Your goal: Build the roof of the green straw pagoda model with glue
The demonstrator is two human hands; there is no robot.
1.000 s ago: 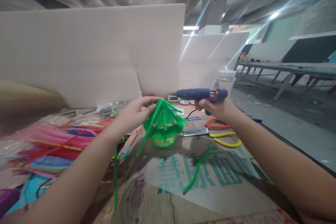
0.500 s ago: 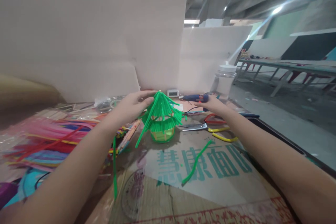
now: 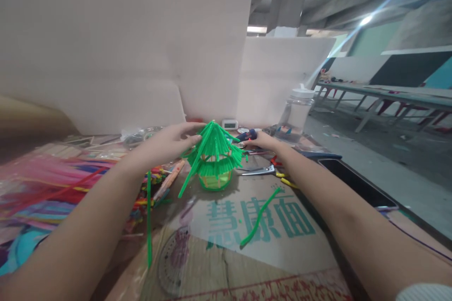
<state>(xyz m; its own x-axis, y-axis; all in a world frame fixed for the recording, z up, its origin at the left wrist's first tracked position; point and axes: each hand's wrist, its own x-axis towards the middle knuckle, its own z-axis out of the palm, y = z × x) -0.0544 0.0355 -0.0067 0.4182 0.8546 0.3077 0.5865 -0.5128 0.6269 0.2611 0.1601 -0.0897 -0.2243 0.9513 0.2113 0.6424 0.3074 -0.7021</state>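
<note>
A small green model hut (image 3: 213, 164) with a two-tiered, cone-shaped roof of fuzzy pipe cleaners stands upright on the work surface. My left hand (image 3: 173, 145) grips its roof from the left, thumb at the side and fingers partly hidden behind. One long pipe cleaner slants down from the roof's left side. My right hand (image 3: 265, 141) is closed round a dark blue hot glue gun (image 3: 247, 135) with a small red light. The gun's front end points left, close to the roof's right side; whether it touches cannot be seen. Loose green pipe cleaners (image 3: 260, 218) lie in front.
Scissors (image 3: 259, 170) with red and yellow handles lie under my right forearm. Bundles of coloured pipe cleaners (image 3: 67, 183) fill the left side. A clear water bottle (image 3: 296, 108), a small white digital display (image 3: 229, 124), a protractor (image 3: 173, 258) and a dark phone-like slab (image 3: 353, 181) are around.
My right hand has carried the glue gun left, closer to the hut's roof. My left hand stays at the roof. The whole view has shifted slightly.
</note>
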